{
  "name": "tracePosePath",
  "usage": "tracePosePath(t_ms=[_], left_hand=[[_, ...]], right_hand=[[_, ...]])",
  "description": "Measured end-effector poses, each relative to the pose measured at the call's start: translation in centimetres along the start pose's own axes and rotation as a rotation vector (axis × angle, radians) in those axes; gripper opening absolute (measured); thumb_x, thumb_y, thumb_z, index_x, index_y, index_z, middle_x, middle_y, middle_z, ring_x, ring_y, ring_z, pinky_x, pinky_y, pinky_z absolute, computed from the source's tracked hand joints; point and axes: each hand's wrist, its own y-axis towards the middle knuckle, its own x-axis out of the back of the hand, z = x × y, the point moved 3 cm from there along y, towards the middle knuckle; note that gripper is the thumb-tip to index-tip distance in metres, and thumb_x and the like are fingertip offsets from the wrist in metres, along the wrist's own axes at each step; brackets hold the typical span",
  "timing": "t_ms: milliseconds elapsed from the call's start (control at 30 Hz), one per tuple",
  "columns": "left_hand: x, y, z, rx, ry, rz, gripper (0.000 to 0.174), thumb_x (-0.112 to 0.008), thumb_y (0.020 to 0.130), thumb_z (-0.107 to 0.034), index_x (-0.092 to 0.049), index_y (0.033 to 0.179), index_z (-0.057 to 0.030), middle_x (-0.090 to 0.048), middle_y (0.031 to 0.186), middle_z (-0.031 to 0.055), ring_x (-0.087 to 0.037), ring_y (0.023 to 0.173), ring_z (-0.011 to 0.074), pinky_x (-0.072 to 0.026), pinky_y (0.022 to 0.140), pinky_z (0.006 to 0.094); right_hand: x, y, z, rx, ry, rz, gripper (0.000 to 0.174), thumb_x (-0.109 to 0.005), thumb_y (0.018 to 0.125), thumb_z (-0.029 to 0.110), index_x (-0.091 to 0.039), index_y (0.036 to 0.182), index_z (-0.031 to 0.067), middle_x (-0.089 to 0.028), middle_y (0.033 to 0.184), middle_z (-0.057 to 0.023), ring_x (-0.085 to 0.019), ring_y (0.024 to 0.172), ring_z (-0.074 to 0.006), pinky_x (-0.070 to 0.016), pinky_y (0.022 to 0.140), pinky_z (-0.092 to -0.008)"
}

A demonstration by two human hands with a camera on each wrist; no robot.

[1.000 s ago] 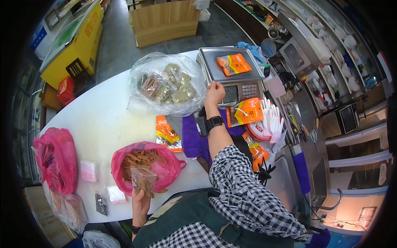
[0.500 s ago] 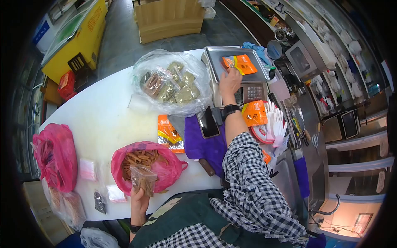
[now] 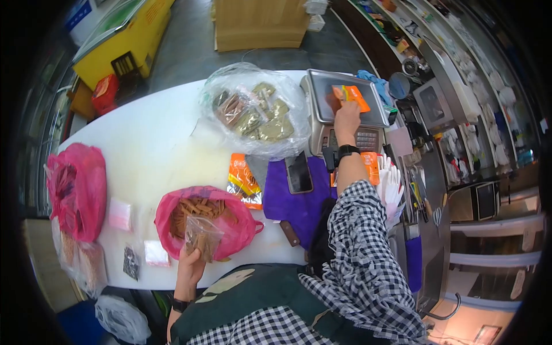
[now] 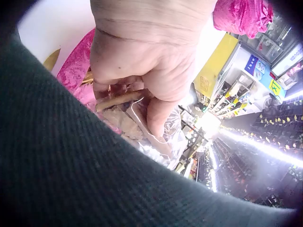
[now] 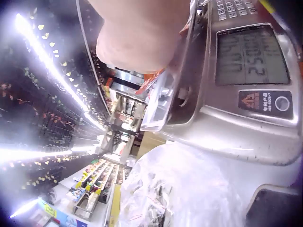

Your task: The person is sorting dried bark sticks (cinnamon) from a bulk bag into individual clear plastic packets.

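My left hand (image 3: 191,267) holds a small clear zip bag (image 3: 204,237) of brown bark pieces, thumb and fingers round its lower part. It is in front of an open pink plastic bag (image 3: 248,229) filled with bark sticks (image 3: 198,207). On the plate of a digital scale (image 3: 324,86), my right hand (image 3: 347,121) pinches the near edge of an orange pouch (image 3: 357,96); the fingertips are partly hidden. The lit scale display (image 5: 253,56) shows in the right wrist view, where the fingers are out of sight.
Left of the scale sits a large clear bag of packets (image 3: 253,115). A phone (image 3: 299,173) lies on purple cloth (image 3: 276,201) beside another orange pouch (image 3: 244,178). White gloves (image 3: 391,184) are at the right. A tied pink bag (image 3: 77,190) and small packs (image 3: 120,214) are at left.
My right hand has moved from the scale's keypad area up to the orange pouch, which now sits turned and tilted on the plate. The left hand keeps holding the zip bag.
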Motion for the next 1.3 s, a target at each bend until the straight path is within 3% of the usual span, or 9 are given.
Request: tracePosePath(t_ms=[200,300,533,867,1000,1067,1133,1200,1300], left_hand=[[0.2,-0.2,0.3,-0.016,-0.040,0.022,0.077,-0.079,0.078,-0.020,-0.038,0.140,0.0002,-0.052,0.133,0.0099,-0.050,0.124,0.0248,-0.0384,0.107,0.0408],[0.3,-0.6,0.3,-0.017,-0.054,0.030,0.073,-0.077,0.080,-0.018,-0.039,0.140,0.0003,-0.052,0.134,0.0102,-0.050,0.125,0.0249,-0.0374,0.108,0.0407],[3.0,-2.2,-0.1,-0.029,-0.083,0.034,0.072,-0.077,0.081,-0.016,-0.040,0.139,-0.0002,-0.053,0.134,0.0095,-0.050,0.125,0.0234,-0.0369,0.108,0.0384],[5.7,-3.5,-0.4,-0.115,-0.136,0.027,0.074,-0.074,0.084,-0.021,-0.034,0.144,-0.0055,-0.049,0.138,0.0066,-0.047,0.128,0.0239,-0.0365,0.108,0.0418],[5.5,-2.9,0.2,-0.154,-0.163,0.039,0.062,-0.071,0.087,-0.017,-0.041,0.139,-0.0019,-0.053,0.135,0.0079,-0.050,0.125,0.0222,-0.0376,0.107,0.0394],[4.7,-2.3,0.1,-0.131,-0.140,0.060,0.061,-0.069,0.088,-0.015,-0.040,0.140,-0.0020,-0.052,0.137,0.0087,-0.049,0.126,0.0215,-0.0370,0.107,0.0394],[4.1,-1.7,-0.1,-0.109,-0.156,0.075,0.060,-0.069,0.089,-0.012,-0.040,0.141,-0.0027,-0.053,0.136,0.0089,-0.049,0.126,0.0209,-0.0374,0.107,0.0386],[2.6,-1.3,-0.6,-0.100,-0.147,0.098,0.057,-0.068,0.089,-0.010,-0.042,0.139,-0.0030,-0.054,0.133,0.0089,-0.050,0.126,0.0203,-0.0385,0.106,0.0375],[2.2,-1.0,-0.8,-0.098,-0.127,0.092,0.055,-0.068,0.088,-0.009,-0.043,0.137,-0.0030,-0.054,0.133,0.0086,-0.050,0.125,0.0194,-0.0397,0.106,0.0368]], right_hand=[[9.3,-3.6,4.6,0.026,0.259,-0.377,0.006,-0.058,0.084,0.004,-0.058,0.088,0.0004,-0.055,0.095,-0.0159,-0.055,0.094,-0.0345,-0.0483,0.078,-0.0434],[13.1,-8.1,7.9,-0.004,0.706,-0.515,0.008,-0.060,0.083,-0.002,-0.054,0.089,-0.0012,-0.054,0.094,-0.0160,-0.054,0.090,-0.0350,-0.0451,0.078,-0.0429],[16.6,-18.6,14.2,0.202,0.954,-0.382,0.014,-0.062,0.082,-0.008,-0.055,0.094,-0.0031,-0.055,0.096,-0.0181,-0.056,0.090,-0.0354,-0.0480,0.077,-0.0411],[14.3,-29.6,10.3,0.490,0.720,-0.014,0.018,-0.065,0.077,-0.007,-0.055,0.091,-0.0010,-0.056,0.097,-0.0161,-0.055,0.090,-0.0348,-0.0470,0.080,-0.0425],[15.7,-29.5,12.3,0.495,0.494,0.099,0.013,-0.067,0.075,0.001,-0.054,0.078,0.0037,-0.054,0.081,-0.0119,-0.051,0.079,-0.0342,-0.0448,0.078,-0.0444],[17.6,-28.1,15.2,0.415,0.740,0.213,0.012,-0.070,0.077,0.005,-0.060,0.084,0.0027,-0.060,0.081,-0.0093,-0.058,0.078,-0.0289,-0.0483,0.077,-0.0388],[20.1,-27.2,19.2,0.226,1.259,0.677,0.020,-0.072,0.081,0.010,-0.063,0.096,-0.0001,-0.066,0.088,-0.0089,-0.064,0.078,-0.0196,-0.0509,0.073,-0.0311],[21.4,-27.6,22.9,0.094,1.673,0.856,0.013,-0.070,0.087,0.009,-0.065,0.094,-0.0008,-0.065,0.086,-0.0036,-0.061,0.087,-0.0088,-0.0479,0.070,-0.0239],[21.9,-27.9,26.7,0.194,1.588,0.865,0.016,-0.073,0.082,0.009,-0.066,0.092,-0.0013,-0.068,0.088,-0.0090,-0.063,0.077,-0.0113,-0.0507,0.067,-0.0262]])
